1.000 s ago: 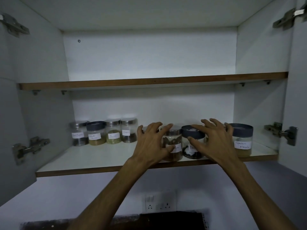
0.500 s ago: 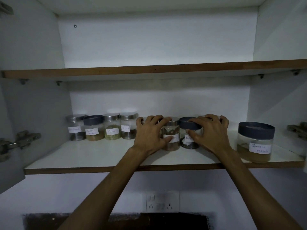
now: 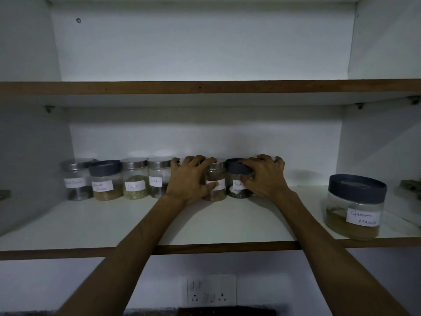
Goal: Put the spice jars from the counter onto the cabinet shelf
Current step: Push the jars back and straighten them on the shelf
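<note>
Lower cabinet shelf (image 3: pixel 68 226), contents running from its left end to its right end:

- Steel-lidded jar (image 3: pixel 76 180), label unreadable, standing at the back near the left wall.
- Dark-lidded jar (image 3: pixel 105 180) of tan powder, touching the first.
- Steel-lidded jar marked "Fennel" (image 3: pixel 134 180), sitting just beside it.
- Steel-lidded jar marked "Cloves" (image 3: pixel 158 176), next in the row.
- Your left hand (image 3: pixel 190 181), reaching in over the front edge, fingers spread and curling around a steel-lidded brown-spice jar (image 3: pixel 216 182); your thumb is pressing on its label.
- Dark-lidded jar (image 3: pixel 237 179) with a label starting "Bla", touching the brown-spice jar.
- Your right hand (image 3: pixel 265 177), fingers curving over that dark lid and its right side, holding it.
- Wide dark-lidded jar marked "Garam Masala" (image 3: pixel 355 207), standing alone near the front edge at the right end, well apart from the row.

Upper shelf (image 3: pixel 205 87): showing only its brown front edge.

Below the cabinet: a white socket plate (image 3: pixel 209 290) is sitting on the wall.
</note>
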